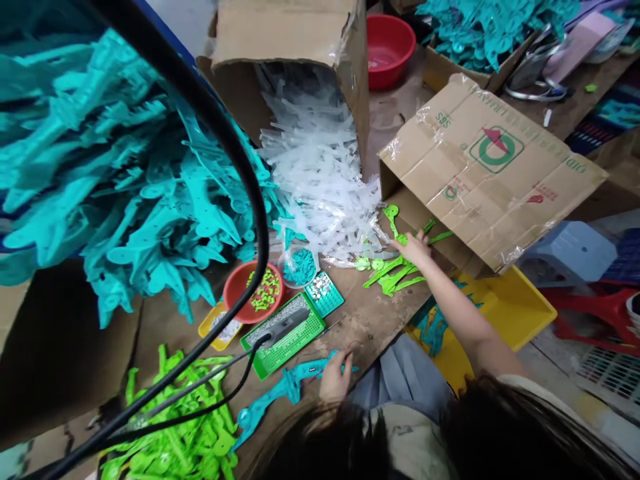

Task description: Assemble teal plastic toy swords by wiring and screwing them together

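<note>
A long turquoise plastic part (285,388), jointed and shaped like a toy gun piece, lies at the table's front edge. My left hand (335,379) is closed over its right end, with the fingertips pinched together. Farther right, my right hand (414,252) is at a small heap of lime-green plastic parts (393,277) by a carton's mouth. Its fingers are around one green part (395,223) with a round end that sticks up. Left of centre, a grey handled tool (287,327) with a black cord rests on a green tray (295,350).
Clear plastic strips (320,173) spill from a carton (280,33). Turquoise parts (150,160) pile high at left, lime-green ones (180,420) below. A red bowl (233,287) holds small green pieces. A printed carton (493,167) stands right, above a yellow tray (520,307). A black cable (250,173) crosses the view.
</note>
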The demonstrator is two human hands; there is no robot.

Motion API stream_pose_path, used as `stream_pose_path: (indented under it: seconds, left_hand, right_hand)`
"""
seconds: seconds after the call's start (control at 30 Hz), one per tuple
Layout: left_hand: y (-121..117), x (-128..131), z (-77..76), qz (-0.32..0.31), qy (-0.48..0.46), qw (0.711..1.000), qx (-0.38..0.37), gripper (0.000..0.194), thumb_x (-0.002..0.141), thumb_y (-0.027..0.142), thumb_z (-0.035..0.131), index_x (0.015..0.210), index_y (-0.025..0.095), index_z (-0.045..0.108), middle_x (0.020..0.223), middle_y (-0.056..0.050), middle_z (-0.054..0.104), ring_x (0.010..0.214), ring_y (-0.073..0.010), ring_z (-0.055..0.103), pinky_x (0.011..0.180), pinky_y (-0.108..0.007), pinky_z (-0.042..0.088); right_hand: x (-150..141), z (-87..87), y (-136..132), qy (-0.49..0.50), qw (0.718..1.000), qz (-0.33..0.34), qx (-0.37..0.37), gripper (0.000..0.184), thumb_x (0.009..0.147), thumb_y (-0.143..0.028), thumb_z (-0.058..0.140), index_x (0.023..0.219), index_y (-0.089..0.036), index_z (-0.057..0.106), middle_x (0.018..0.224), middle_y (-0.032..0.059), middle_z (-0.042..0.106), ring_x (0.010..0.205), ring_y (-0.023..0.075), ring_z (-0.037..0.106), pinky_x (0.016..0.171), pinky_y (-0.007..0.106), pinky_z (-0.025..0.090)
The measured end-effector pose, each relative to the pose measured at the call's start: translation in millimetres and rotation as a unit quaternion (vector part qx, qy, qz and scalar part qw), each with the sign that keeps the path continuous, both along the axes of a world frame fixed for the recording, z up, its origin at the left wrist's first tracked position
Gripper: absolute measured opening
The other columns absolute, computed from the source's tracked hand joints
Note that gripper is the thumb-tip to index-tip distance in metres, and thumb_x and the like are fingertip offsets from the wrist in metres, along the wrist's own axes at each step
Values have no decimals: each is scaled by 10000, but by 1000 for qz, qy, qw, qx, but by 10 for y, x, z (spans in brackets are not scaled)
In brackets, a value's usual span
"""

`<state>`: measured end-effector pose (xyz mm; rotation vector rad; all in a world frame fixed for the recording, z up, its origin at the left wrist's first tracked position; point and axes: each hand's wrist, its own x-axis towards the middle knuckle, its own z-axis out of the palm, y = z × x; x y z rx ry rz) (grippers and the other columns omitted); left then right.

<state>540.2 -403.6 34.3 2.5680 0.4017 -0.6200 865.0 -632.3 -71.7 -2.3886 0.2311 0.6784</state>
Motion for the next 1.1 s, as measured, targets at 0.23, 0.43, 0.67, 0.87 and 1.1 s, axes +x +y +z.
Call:
stream_pose_path:
  seconds: [0.23,0.43,0.67,0.87,1.1]
  left_hand:
    - [-281,955,-579,-48,1,998,39,394,900,316,504,1272,204,572,1406,-120,497,1338,-293,429,1119,-501,377]
    - [-703,1472,-988,-98,15,994,48,807,767,555,654,1455,247,366,1584,-149,191,1432,-421,206,1090,-637,308]
    - [-1027,1257,-1210,-180,6,983,30,719,786,300,677,1439,223,386,1566,-172,232,1453,-380,195,1161,-635,171]
    - [-908,1045,-1252,-203,-23,979,24,497,843,150,555,1329,251,515,1566,-133,259,1466,-339,189,1164,-611,212]
    - [-860,866,-1151,-154,-73,985,18,465,846,207,582,1308,215,531,1522,-143,332,1437,-310,263,1156,-547,272]
  right_hand:
    - [283,-153,392,31,997,62,-23,578,881,-433,570,1301,-45,489,1242,263,577,1208,324,505,1036,535,306]
    - [452,-333,-309,0,999,33,-42,526,960,-425,386,1341,-71,468,1322,232,543,1264,291,486,1066,477,320]
    - [-1,-649,-819,-47,998,45,0,441,881,-383,570,1247,-137,589,1424,176,472,1347,299,400,1090,431,328]
    - [-305,-671,-949,-107,993,-20,44,335,936,-369,526,1166,-138,602,1237,103,608,1179,214,556,1042,466,409]
    - [-325,-292,-882,-194,972,-73,113,443,929,-402,427,1211,-108,602,1250,173,614,1205,232,543,1069,399,391]
